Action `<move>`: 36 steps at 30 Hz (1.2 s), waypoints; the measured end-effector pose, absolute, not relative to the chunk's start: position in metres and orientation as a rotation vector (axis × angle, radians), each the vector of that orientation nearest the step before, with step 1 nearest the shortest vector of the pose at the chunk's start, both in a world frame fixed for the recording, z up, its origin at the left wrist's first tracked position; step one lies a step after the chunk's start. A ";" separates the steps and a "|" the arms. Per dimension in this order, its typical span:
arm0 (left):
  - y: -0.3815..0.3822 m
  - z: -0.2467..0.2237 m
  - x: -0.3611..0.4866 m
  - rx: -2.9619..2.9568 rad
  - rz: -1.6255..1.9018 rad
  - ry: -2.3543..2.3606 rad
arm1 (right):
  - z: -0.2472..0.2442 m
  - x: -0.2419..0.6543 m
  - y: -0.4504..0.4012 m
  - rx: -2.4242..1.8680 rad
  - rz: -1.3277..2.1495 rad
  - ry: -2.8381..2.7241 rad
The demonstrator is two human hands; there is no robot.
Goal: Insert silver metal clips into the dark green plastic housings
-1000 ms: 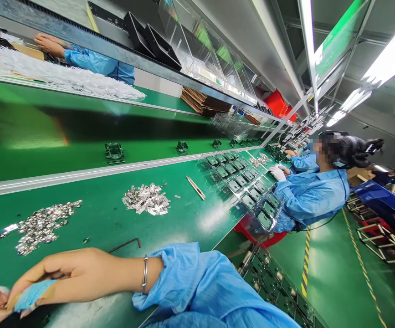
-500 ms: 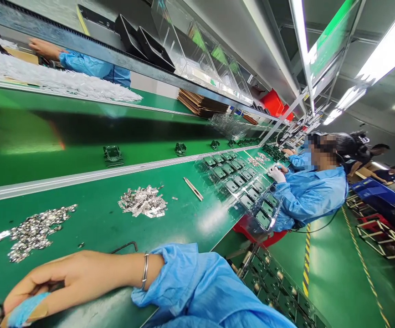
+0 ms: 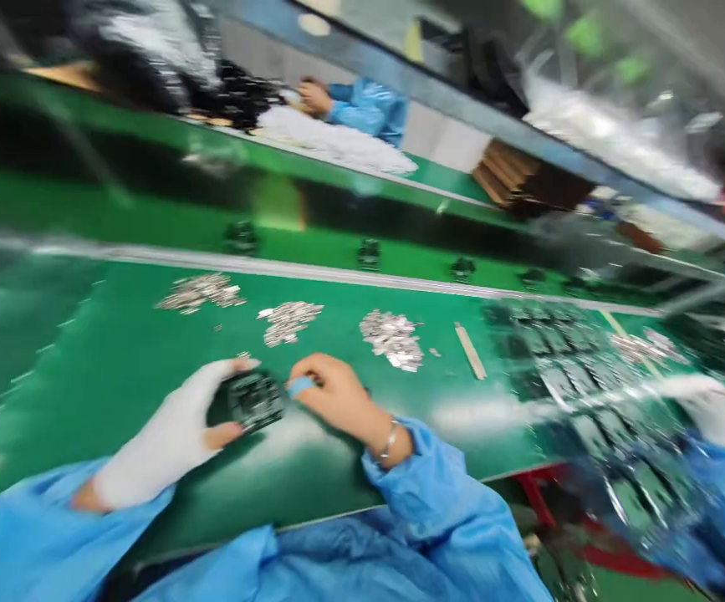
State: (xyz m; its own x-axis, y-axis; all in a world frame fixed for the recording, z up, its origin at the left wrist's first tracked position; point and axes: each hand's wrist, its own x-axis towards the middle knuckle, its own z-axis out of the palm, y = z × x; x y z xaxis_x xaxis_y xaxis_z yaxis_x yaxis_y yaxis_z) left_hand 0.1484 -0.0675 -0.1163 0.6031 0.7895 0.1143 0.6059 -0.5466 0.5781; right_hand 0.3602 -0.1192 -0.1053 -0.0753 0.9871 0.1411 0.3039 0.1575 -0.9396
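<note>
My left hand (image 3: 180, 426), in a white glove with bare fingertips, grips a dark circuit-board assembly (image 3: 257, 401) by its left side, over the green bench. Just right of the assembly is my right hand (image 3: 334, 397), its fingers curled and pinched, with blue covering on a fingertip. Whether anything small sits in that pinch cannot be made out. Behind my hands lie piles of small metal parts: one at the left (image 3: 202, 291), one in the middle (image 3: 290, 321) and one to the right (image 3: 392, 339). The picture is blurred by motion.
Tweezers (image 3: 470, 351) lie right of the piles. Clear trays of boards (image 3: 579, 376) stand further right, near a co-worker's gloved hand (image 3: 717, 414). More assemblies (image 3: 369, 253) sit in a row behind the bench's metal rail (image 3: 312, 272). Another person's hands (image 3: 316, 97) show across the shelf.
The view has swung left and down. My left hand and the assembly it holds now show fully. My right hand appears nearer the middle, beside the assembly.
</note>
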 end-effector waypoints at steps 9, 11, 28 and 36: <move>-0.067 -0.129 0.160 2.098 0.499 1.082 | -0.108 0.359 -0.118 -1.342 0.910 -1.660; -0.069 -0.133 0.159 2.142 0.552 1.037 | -0.108 0.358 -0.119 -1.334 0.902 -1.675; -0.080 -0.122 0.167 2.079 0.728 0.999 | -0.105 0.357 -0.119 -1.243 0.723 -1.699; -0.089 -0.112 0.178 2.115 0.779 0.933 | -0.110 0.352 -0.121 -1.153 0.488 -1.952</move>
State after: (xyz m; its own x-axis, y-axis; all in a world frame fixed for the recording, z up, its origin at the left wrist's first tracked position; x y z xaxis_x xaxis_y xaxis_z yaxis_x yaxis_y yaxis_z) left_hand 0.1779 -0.0892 -0.1118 0.5624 0.7909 0.2412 0.3782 -0.5055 0.7755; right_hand 0.3517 -0.1206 -0.1101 -0.2653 0.8572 0.4413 0.5491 0.5106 -0.6617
